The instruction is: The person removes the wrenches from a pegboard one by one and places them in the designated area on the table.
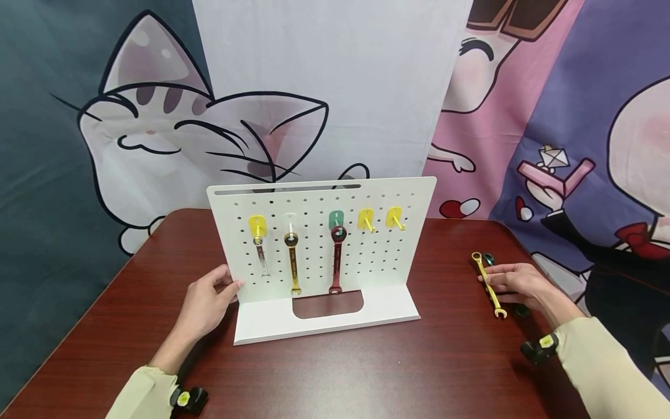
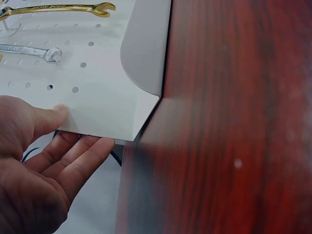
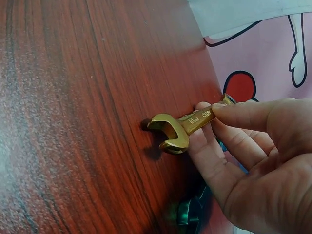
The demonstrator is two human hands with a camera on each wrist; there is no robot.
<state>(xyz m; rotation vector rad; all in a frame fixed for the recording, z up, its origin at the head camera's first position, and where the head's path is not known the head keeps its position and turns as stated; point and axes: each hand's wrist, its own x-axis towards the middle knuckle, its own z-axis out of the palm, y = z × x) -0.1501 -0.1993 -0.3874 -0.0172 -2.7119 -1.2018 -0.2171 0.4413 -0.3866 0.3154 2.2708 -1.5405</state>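
Note:
My left hand (image 1: 208, 302) grips the left edge of a white pegboard stand (image 1: 324, 323), thumb on the front face and fingers behind it. At the right of the table, my right hand (image 1: 515, 284) pinches a gold combination wrench (image 1: 489, 286) by its shank, its open end toward me. A green wrench (image 3: 190, 213), partly hidden, lies on the table below that hand. On the pegboard hang a small silver wrench (image 1: 262, 257), a gold wrench (image 1: 293, 265) and a dark red wrench (image 1: 337, 262), each from its own hook.
Two yellow hooks, the inner one (image 1: 366, 220) and the outer one (image 1: 395, 217), stick out at the pegboard's right with nothing on them. The dark red-brown table (image 1: 335, 384) ends against a cartoon-printed cloth (image 1: 387, 87) at the back.

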